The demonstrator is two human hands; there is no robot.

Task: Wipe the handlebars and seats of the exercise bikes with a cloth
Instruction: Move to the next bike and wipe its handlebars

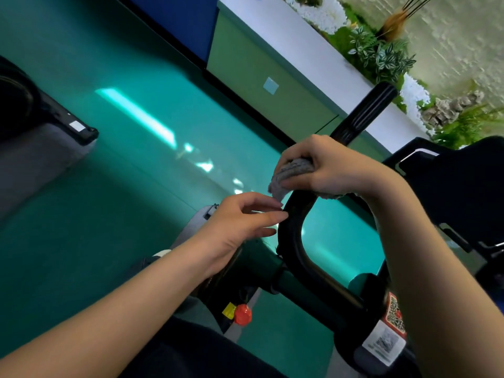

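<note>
Head view: right hand curls round the cloth, pressed on the handlebar; it bulges out at nine o'clock. Loose-fingered, the left hand holds nothing. At one o'clock, a planter holds leafy plants.

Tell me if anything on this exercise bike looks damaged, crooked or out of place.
Nothing stands out. The right hand grips a grey knitted cloth against the black curved handlebar, the left hand is open beside it, and the red round knob below looks intact.
</note>
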